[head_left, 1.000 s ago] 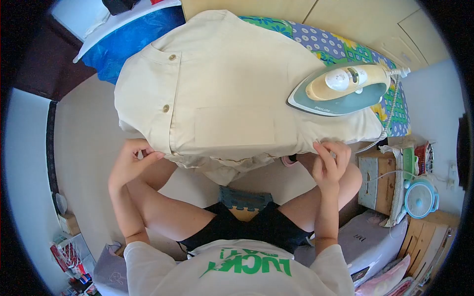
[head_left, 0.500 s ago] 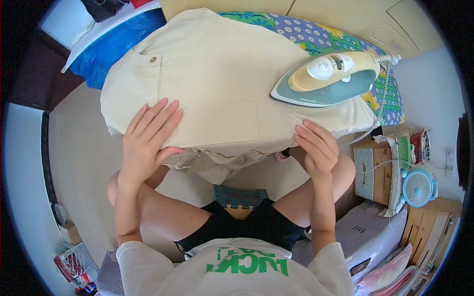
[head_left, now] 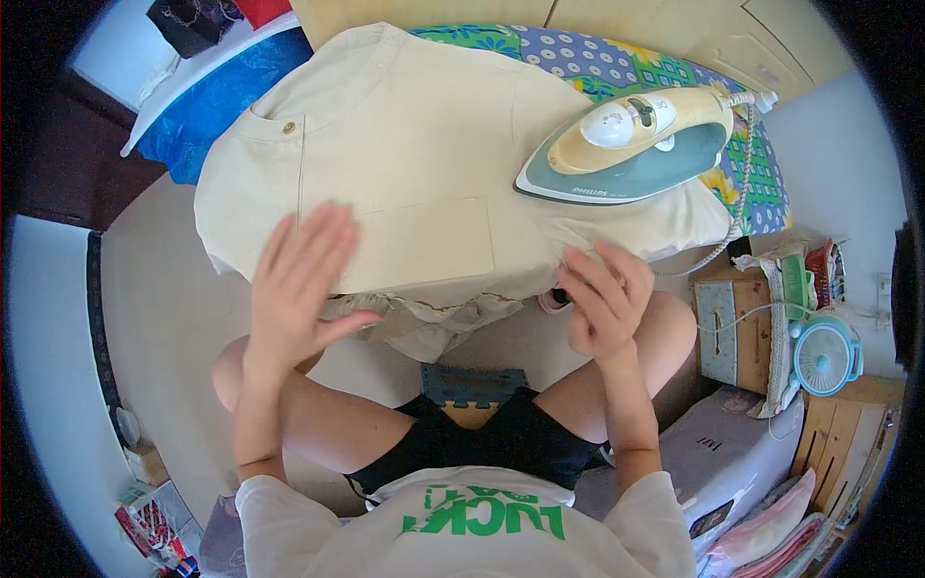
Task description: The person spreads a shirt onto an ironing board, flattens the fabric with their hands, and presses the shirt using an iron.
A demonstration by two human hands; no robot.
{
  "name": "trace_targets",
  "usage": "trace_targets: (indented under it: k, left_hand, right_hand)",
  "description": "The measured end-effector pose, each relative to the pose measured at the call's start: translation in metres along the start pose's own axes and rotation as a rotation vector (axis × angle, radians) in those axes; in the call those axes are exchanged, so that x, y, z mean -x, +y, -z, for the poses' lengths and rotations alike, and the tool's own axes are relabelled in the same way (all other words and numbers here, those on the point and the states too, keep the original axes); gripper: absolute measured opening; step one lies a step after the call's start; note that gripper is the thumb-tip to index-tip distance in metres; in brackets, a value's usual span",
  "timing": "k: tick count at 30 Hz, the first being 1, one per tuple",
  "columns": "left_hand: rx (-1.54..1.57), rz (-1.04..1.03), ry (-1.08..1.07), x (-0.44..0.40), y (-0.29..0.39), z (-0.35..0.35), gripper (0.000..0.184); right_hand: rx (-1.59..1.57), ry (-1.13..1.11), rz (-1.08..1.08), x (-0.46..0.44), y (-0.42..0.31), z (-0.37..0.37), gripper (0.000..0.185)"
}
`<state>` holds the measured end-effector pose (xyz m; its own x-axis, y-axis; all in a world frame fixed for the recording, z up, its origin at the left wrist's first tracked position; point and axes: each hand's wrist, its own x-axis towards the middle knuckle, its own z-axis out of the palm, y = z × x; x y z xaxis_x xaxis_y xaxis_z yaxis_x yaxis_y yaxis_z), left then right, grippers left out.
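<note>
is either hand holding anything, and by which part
The left hand is open over the cream garment, holding nothing; whether the right hand pinches the garment's near edge cannot be told.

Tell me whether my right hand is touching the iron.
Apart: the head view shows cream cloth between the right hand and the iron.

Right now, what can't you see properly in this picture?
All in the head view:
Left hand: fingers blurred, so I can't tell whether they touch the cream garment.
Iron: its own body hides its underside; the lettering after PHILIPS is too small to read.
Patterned cover: partly hidden under the garment.
Black thing: cut off by the top edge.
</note>
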<state>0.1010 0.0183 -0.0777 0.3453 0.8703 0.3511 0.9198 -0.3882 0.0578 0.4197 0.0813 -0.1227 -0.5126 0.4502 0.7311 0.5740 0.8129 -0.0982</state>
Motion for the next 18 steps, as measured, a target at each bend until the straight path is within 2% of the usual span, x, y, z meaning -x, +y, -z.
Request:
trace_targets:
  k: [2, 4, 8, 10, 11, 13, 17, 18]
  left_hand:
    - [0.054, -0.031, 0.031, -0.004, 0.008, -0.003, 0.059]
    - [0.137, -0.094, 0.065, -0.010, 0.008, -0.005, 0.044]
    - [0.234, -0.109, 0.108, -0.016, -0.006, -0.003, 0.029]
    - [0.347, 0.096, 0.230, -0.018, -0.010, -0.005, 0.020]
    - [0.342, 0.102, 0.232, -0.021, -0.009, -0.006, 0.020]
    - [0.531, 0.394, 0.316, -0.031, -0.005, -0.007, 0.015]
    - [0.531, 0.457, 0.382, -0.050, -0.003, -0.011, 0.009]
    - [0.557, 0.538, 0.286, -0.054, -0.003, -0.008, 0.009]
  right_hand:
    - [0.047, -0.004, 0.004, 0.002, -0.011, -0.005, 0.033]
    - [0.097, 0.003, 0.074, 0.001, -0.019, -0.010, 0.032]
    - [-0.006, -0.064, 0.074, 0.001, -0.019, -0.014, 0.032]
    - [-0.007, -0.106, 0.043, 0.002, -0.019, -0.017, 0.033]
    - [-0.012, -0.106, 0.050, 0.003, -0.020, -0.018, 0.033]
    - [0.044, -0.101, 0.029, 0.004, -0.022, -0.020, 0.033]
    - [0.047, -0.109, 0.014, -0.001, -0.030, -0.020, 0.034]
    - [0.041, -0.113, 0.021, -0.001, -0.031, -0.022, 0.035]
